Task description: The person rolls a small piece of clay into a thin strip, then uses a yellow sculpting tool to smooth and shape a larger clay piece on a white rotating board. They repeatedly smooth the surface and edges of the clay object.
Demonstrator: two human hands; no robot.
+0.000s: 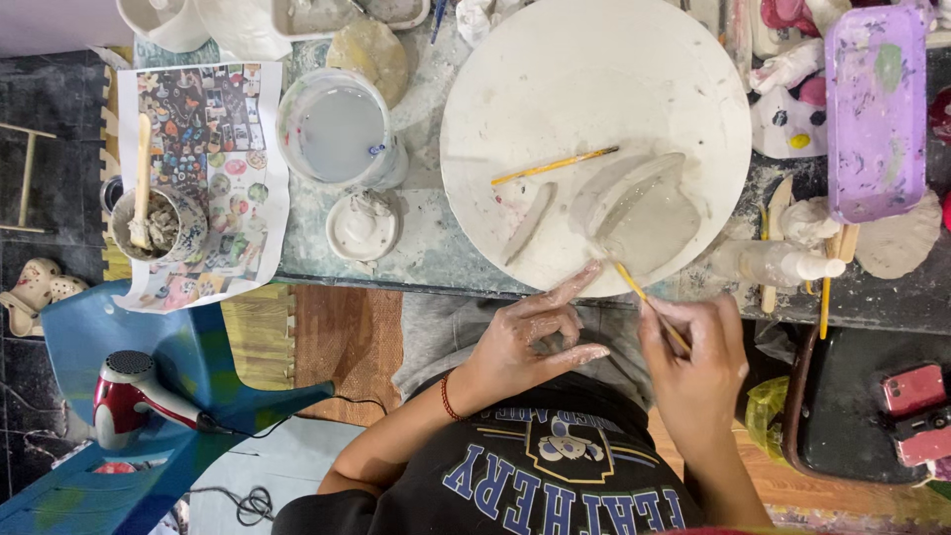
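Nearest the camera: left hand, clay-smeared, fingers loosely curled and partly open, holding nothing, index fingertip touching the near rim of the round white board. Right hand is closed in a pencil grip on a thin yellow-handled tool, its tip running up to the near edge of the clay piece.

The clay piece sits on the near-right part of the board: a wet, thin-walled grey form, shape hard to read. A trimmed clay sliver lies just left of it, a second yellow brush lies loose beyond that.

Further out on the surface: small lidded white dish, water tub of grey slip, cup with a wooden stick on a printed sheet. Right side: white squeeze bottle, purple tray. Red hair dryer on a blue stool, low left.

Risks, as a judgement:
- Walls look soft; too much tip pressure could gouge or collapse the piece.
- Piece is unsupported on the left; it could slide on the wet board.
- Loose brush close by could roll into the clay.
- Bottle sits near the right wrist; a wide stroke could knock it.
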